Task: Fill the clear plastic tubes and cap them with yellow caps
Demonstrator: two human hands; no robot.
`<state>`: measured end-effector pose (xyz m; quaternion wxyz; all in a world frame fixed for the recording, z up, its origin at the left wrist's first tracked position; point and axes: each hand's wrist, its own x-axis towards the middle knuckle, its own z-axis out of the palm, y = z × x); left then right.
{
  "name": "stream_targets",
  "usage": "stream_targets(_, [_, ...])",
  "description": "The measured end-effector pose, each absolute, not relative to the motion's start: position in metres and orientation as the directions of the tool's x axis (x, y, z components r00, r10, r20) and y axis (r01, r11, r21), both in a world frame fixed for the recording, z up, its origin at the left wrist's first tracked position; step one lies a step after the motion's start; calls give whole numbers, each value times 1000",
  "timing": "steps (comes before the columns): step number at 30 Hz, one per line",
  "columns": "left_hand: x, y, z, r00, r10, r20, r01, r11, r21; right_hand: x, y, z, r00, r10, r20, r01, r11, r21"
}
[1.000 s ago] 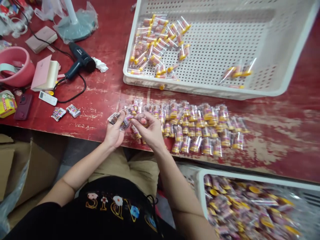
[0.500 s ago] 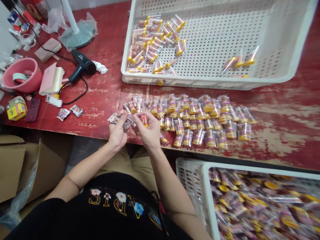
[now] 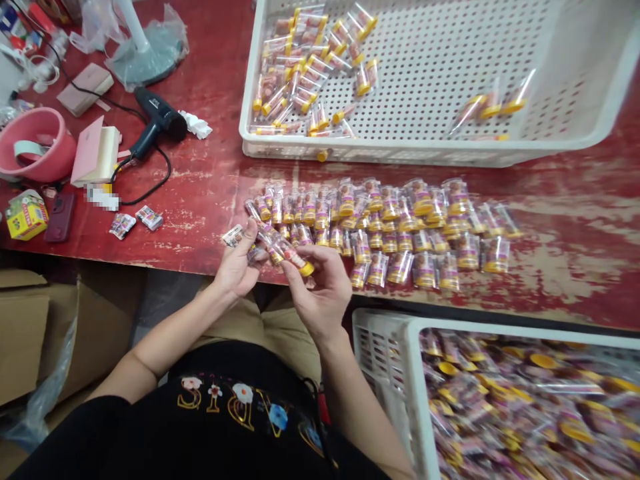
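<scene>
My left hand [image 3: 239, 267] is closed, its thumb pressed on a small bunch of printed wrappers [image 3: 233, 236]; how many is not clear. My right hand [image 3: 326, 290] pinches a small clear tube with a yellow cap [image 3: 299, 261], red and white inside, its capped end toward the fingers. The tube lies tilted just right of the left hand. Past both hands, rows of wrapped yellow-capped tubes [image 3: 400, 210] cover the red table [image 3: 200, 180], some partly hidden behind my fingers.
A white perforated crate [image 3: 425, 150] at the back holds bare tubes. Another white crate [image 3: 383, 327], lower right, is full of wrapped ones. To the left are a heat gun [image 3: 159, 123], two small printed packs [image 3: 149, 217], a pink bowl [image 3: 60, 157] and a phone [image 3: 60, 217].
My right hand has shifted right and toward me, and the tube in it now shows more fully, angled across. The left hand stays nearly in place. The whole view has shifted slightly.
</scene>
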<state>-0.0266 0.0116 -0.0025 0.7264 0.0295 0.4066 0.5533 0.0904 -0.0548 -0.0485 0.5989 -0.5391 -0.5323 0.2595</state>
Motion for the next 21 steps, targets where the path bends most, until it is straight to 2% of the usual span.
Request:
stream_targets(4, [-26, 5, -2, 57, 841, -539, -691, 423, 586, 92, -55, -41, 334, 817, 469, 391, 333, -858])
stream_targets(6, [-26, 3, -1, 35, 851, -523, -658, 414, 629, 94, -59, -37, 323, 826, 463, 400, 324, -857])
stream_targets(11, [-29, 1, -1, 69, 883, -464, -623, 401, 672, 101, -69, -38, 148, 944, 294, 177, 267, -947])
stream_targets(13, [-30, 0, 0, 105, 890, -443, -595, 413, 690, 102, -69, -40, 176, 939, 297, 159, 270, -949])
stream_targets(18, [-28, -8, 0, 154, 903, -402, -514, 421, 748, 97, -59, -36, 230, 886, 402, 247, 347, -905])
stream_targets(21, [-27, -14, -3, 129, 920, -369, -486, 383, 786, 91, -55, -31, 349, 839, 418, 237, 352, -905])
